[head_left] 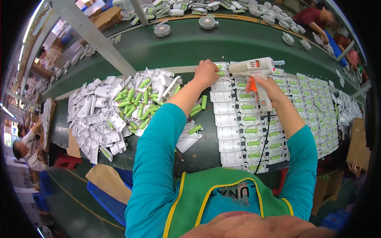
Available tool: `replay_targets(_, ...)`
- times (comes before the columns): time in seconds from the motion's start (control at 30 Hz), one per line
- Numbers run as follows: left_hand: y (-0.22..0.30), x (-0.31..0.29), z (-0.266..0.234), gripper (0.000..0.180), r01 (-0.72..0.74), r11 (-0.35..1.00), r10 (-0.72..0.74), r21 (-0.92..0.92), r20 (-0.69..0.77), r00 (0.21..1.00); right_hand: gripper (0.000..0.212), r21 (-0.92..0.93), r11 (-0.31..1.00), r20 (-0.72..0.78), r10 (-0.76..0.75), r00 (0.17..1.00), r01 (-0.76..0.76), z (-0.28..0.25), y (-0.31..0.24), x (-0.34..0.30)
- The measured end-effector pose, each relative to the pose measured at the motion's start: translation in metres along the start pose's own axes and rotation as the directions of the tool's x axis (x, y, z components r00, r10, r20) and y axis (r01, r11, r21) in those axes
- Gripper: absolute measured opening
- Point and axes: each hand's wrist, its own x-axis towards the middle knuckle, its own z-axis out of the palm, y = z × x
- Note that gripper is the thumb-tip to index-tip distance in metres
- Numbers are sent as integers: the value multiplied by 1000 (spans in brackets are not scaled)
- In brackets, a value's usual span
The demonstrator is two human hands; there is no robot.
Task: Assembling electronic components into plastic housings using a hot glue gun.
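Note:
My right hand [270,89] grips a white hot glue gun [260,73], a finger on its orange trigger [253,84]. Its front end points left; a translucent glue stick [279,62] juts from the back. Across from it, my left hand [206,74] has its fingers curled together at the far end of the rows, against a white plastic housing [222,74] with a green cylindrical battery [221,67]. The fingertips are partly hidden. Under the gun lie rows of white housings [228,131], many holding green batteries [251,118] with thin wires.
A heap of loose white housings [93,105] and green batteries [137,104] lies left of my arms. Beyond runs a green conveyor belt [178,43] carrying small white fans [207,22]. The gun's black cable [264,144] crosses the rows. A blue crate [105,200] stands below left; other people work around.

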Motion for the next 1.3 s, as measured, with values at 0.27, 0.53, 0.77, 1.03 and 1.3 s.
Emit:
replay_targets(0.27,3,-3,3,5,4,998,-1,65,-40,999,37,-32,998,-35,49,998,-50,12,1,2)
replay_targets(0.53,-8,2,17,1,-26,999,30,36,-118,993,37,-79,996,-28,31,999,-33,13,8,11)
replay_targets(0.77,0,3,9,11,-12,999,12,51,2,1000,36,-31,999,-45,30,999,-31,12,12,11)
replay_targets(1.03,0,3,6,13,7,999,-9,49,33,999,33,14,999,12,43,999,-44,4,12,5)
replay_targets(1.3,5,-13,-39,23,-11,966,-34,258,171,985,34,32,999,25,22,999,-23,6,4,-6)
